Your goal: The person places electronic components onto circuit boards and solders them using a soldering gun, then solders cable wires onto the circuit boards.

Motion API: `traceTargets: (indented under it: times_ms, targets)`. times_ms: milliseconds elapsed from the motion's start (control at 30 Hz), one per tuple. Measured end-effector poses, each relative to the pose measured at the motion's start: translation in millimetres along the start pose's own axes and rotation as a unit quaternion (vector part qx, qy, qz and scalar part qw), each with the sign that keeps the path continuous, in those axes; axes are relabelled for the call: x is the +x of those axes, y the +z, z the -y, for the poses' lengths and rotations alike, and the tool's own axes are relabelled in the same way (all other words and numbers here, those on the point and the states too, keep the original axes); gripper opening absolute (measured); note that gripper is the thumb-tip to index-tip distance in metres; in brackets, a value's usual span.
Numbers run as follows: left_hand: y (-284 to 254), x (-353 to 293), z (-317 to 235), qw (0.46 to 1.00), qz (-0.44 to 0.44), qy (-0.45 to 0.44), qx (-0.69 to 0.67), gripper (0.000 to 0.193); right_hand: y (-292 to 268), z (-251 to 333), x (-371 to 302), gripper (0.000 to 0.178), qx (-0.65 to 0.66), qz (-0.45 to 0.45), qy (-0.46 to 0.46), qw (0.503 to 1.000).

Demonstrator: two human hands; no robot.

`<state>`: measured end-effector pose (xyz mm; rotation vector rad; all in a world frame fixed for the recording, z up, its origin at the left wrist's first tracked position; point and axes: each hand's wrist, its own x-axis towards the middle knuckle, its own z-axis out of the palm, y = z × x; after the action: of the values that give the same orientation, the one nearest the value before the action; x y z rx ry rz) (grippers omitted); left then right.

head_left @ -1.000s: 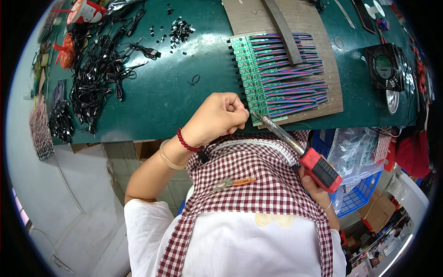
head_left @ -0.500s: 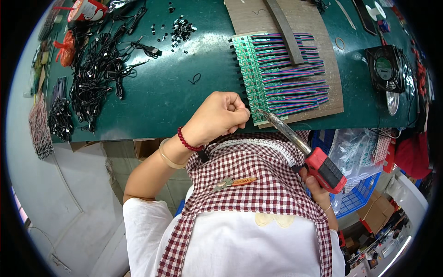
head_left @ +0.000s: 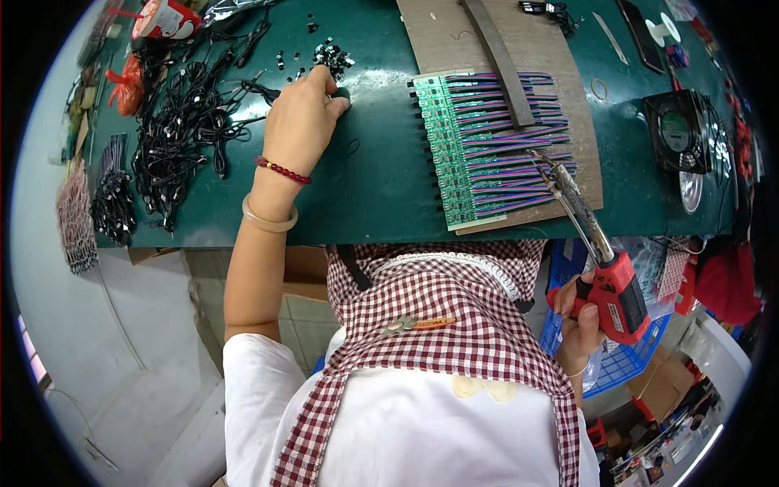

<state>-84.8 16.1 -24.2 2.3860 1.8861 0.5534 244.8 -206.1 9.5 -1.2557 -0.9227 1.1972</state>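
Observation:
My left hand is over the far left part of the table, its fingertips just short of a loose pile of small black connectors. Its thumb and forefinger are apart; nothing shows between them. At the table's front edge on the right, my right hand grips a red-and-black soldering gun. The gun's metal tip points up and left over the coloured wires. Those wires run from a row of green circuit boards, which have black connectors along their left edge.
A dark metal bar lies across the wires on a brown board. Tangled black cables, a red cup and an orange bag sit left. A black fan stands right; a blue basket is below the edge.
My left hand has moved from beside the boards up and left to the connector pile, its thumb and forefinger parting. The soldering gun has swung right, its tip off the boards.

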Motion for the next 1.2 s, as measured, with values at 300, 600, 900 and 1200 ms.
traceTargets:
  times_ms: [300, 600, 900, 1200]
  targets:
    - [-8, -7, -17, 0.984, 0.076, -0.087, -0.135, 0.009, 26, 2, 22, 0.046, 0.080, 0.011, -0.028, 0.996]
    - [-49, -106, -129, 0.529, 0.333, -0.252, -0.739, 0.007, 79, 10, 35, 0.039, -0.011, 0.092, 0.099, 0.991]
    - [-49, -105, -128, 0.648, 0.341, -0.245, -0.636, 0.010, 76, 0, 34, 0.043, -0.163, 0.121, 0.061, 0.977]
    - [-47, -92, -116, 0.772, 0.353, -0.098, -0.519, 0.005, 76, 3, 41, 0.046, -0.283, 0.158, -0.089, 0.942]
